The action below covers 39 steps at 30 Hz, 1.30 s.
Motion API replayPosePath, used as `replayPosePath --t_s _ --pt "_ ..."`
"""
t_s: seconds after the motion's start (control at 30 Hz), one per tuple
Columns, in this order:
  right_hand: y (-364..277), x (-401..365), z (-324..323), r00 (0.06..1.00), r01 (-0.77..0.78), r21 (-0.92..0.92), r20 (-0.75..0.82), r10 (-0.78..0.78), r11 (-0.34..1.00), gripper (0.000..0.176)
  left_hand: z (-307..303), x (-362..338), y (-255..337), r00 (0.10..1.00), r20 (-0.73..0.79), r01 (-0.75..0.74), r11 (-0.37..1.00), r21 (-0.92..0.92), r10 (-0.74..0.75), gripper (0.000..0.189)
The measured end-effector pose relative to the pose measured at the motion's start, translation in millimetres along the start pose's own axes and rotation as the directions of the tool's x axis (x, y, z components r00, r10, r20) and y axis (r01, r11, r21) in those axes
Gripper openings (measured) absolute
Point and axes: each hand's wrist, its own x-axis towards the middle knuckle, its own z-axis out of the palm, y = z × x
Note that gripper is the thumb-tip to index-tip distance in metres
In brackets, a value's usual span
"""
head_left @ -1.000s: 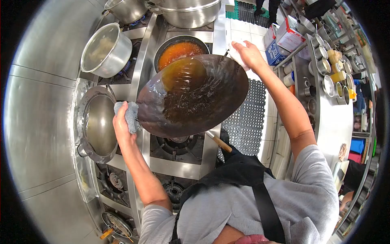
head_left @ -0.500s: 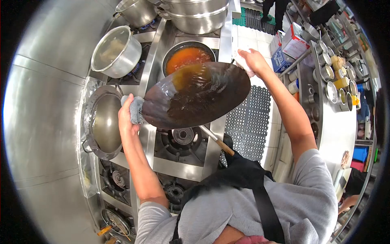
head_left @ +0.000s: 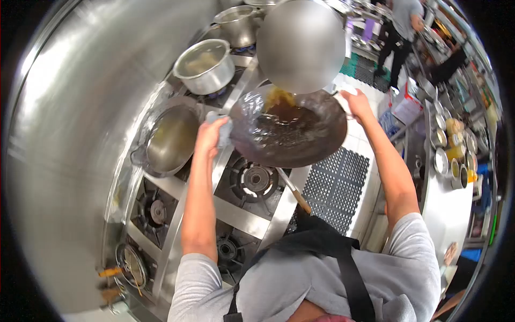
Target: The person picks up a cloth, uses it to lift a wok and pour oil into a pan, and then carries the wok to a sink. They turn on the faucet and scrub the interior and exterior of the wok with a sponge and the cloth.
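Note:
A large dark wok (head_left: pixel 327 134) is held up above the stove between my two hands, with dark brown liquid pooled inside and a yellowish patch at its far side. My left hand (head_left: pixel 208 138) is closed on its left side through a blue-grey cloth (head_left: pixel 224 130). On the opposite side, my right hand (head_left: pixel 358 103) grips it through a white cloth (head_left: pixel 342 101). Beneath the wok is a bare gas burner (head_left: pixel 256 178). A ladle or spatula handle with a wooden end (head_left: pixel 301 199) sticks out from under the wok toward me.
Left of my left hand sits another wok (head_left: pixel 173 140). Behind it stand a metal pot (head_left: pixel 205 70) and a second pot (head_left: pixel 237 27). A grey blurred disc hides the area beyond the wok. At right is a counter (head_left: pixel 442 206) with containers; a person (head_left: pixel 399 37) stands far back.
The wok was more steeply tilted beside a pan of orange liquid; it now looks more level, and a grey blur covers that area. The camera view has shifted. Both hands keep their hold.

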Motion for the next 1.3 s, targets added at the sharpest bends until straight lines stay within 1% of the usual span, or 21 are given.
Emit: replayPosePath --t_s 0.07,0.13,0.17,0.23,0.3,0.33,0.47,0.53,0.6,0.67,0.73,0.77,0.83,0.9,0.97,1.0,1.1,1.13,1.23,1.27,1.3 --pt "9.0 12.4 -10.3 0.99 0.079 -0.269 -0.089 -0.106 0.96 0.075 14.6 -34.9 6.6 0.999 0.04 -0.035 0.999 0.023 0.034 0.032" --pt "31.7 45.3 -22.9 0.99 0.135 -0.261 -0.006 -0.141 0.956 0.072 17.6 -52.5 1.0 0.991 0.09 -0.105 0.992 0.072 0.098 0.042" --pt "4.4 25.5 -26.5 0.99 0.132 -0.127 0.068 -0.124 0.983 0.066 15.7 -50.1 -14.8 0.995 0.087 -0.063 0.995 0.073 0.057 0.044" --pt "13.1 67.2 -30.5 0.948 0.256 -0.13 0.229 -0.222 0.958 0.067 26.2 -72.9 -12.8 0.978 -0.194 -0.004 0.929 0.37 0.082 0.065" --pt "20.3 120.1 -17.4 0.869 0.394 -0.139 0.379 -0.319 0.909 0.068 25.6 -44.7 -77.6 0.908 -0.314 -0.186 0.937 0.296 0.279 0.071" --pt "19.5 145.3 -9.8 0.826 0.443 -0.115 0.438 -0.355 0.889 0.069 28.4 -49.5 -88.9 0.853 -0.433 -0.146 0.93 0.337 0.291 0.062" --pt "41.8 248.8 46.2 0.631 0.496 0.114 0.634 -0.447 0.861 0.067 43.8 -139.4 -82.0 0.823 -0.541 -0.169 0.984 0.063 0.176 0.057" --pt "29.8 235.5 79.8 0.558 0.483 0.233 0.661 -0.502 0.844 0.066 42.0 -167.8 -94.0 0.784 -0.598 -0.177 0.983 0.041 0.166 0.057" --pt "-15.1 150.3 90.1 0.504 0.617 0.159 0.673 -0.542 0.771 0.06 40.3 -205.9 -101.4 0.709 -0.689 -0.15 0.987 0.065 0.153 0.059" --pt "-60.7 62.5 80.3 0.409 0.771 0.106 0.672 -0.617 0.628 0.055 37.5 -235.4 -115.8 0.617 -0.774 -0.121 0.989 0.085 0.142 0.066" --pt "-93.0 -4.5 74.1 0.241 0.902 0.123 0.653 -0.718 0.415 0.05 30.5 -278.5 -116.7 0.609 -0.783 -0.131 0.989 0.062 0.129 0.07" --pt "-118.2 -63.2 66.1 0.475 0.794 -0.086 0.707 -0.525 0.602 0.049 29.3 -304.0 -118.7 0.604 -0.788 -0.138 0.989 0.048 0.122 0.072" --pt "-111.1 -81.4 89.1 0.358 0.879 -0.036 0.709 -0.608 0.476 0.046 30.4 -360.2 -112.1 0.557 -0.827 -0.066 0.996 0.056 0.083 0.088" --pt "-116.3 -126.9 96.9 0.373 0.722 0.121 0.762 -0.53 0.681 0.047 28.8 -409.7 -112.5 0.568 -0.822 -0.06 0.998 0.021 0.051 0.097" --pt "-140.0 -215.8 73.4 0.417 0.491 0.116 0.839 -0.349 0.864 0.048 15.3 -422.4 -151.6 0.387 -0.918 0.008 0.995 0.097 0.087 0.102" --pt "-137.3 -232.3 77.4 0.377 0.468 0.165 0.852 -0.365 0.868 0.051 9.4 -434.7 -166.2 0.29 -0.951 0.052 0.99 0.128 0.108 0.105" --pt "-125.0 -261.5 115.5 0.177 0.611 0.318 0.838 -0.516 0.725 0.049 12.5 -504.0 -176.3 0.17 -0.982 0.143 0.983 0.111 0.086 0.103" --pt "-127.1 -286.7 116.8 0.208 0.558 0.263 0.874 -0.44 0.787 0.048 14.4 -525.6 -180.5 0.143 -0.988 0.164 0.984 0.073 0.049 0.101" --pt "-118.5 -351.0 126.6 0.097 0.313 0.391 0.893 -0.439 0.866 0.048 16.7 -590.5 -189.5 0.061 -0.998 0.208 0.978 -0.02 -0.033 0.093" --pt "-125.8 -368.4 123.6 -0.03 0.583 0.418 0.868 -0.495 0.697 0.052 18.4 -612.3 -192.6 0.029 -0.999 0.219 0.975 -0.038 -0.045 0.089" --pt "-66.5 -321.8 257.9 -0.227 0.025 0.464 0.865 -0.447 0.885 0.063 19.6 -631.9 -196.5 -0.002 -0.998 0.23 0.972 -0.057 -0.058 0.086"
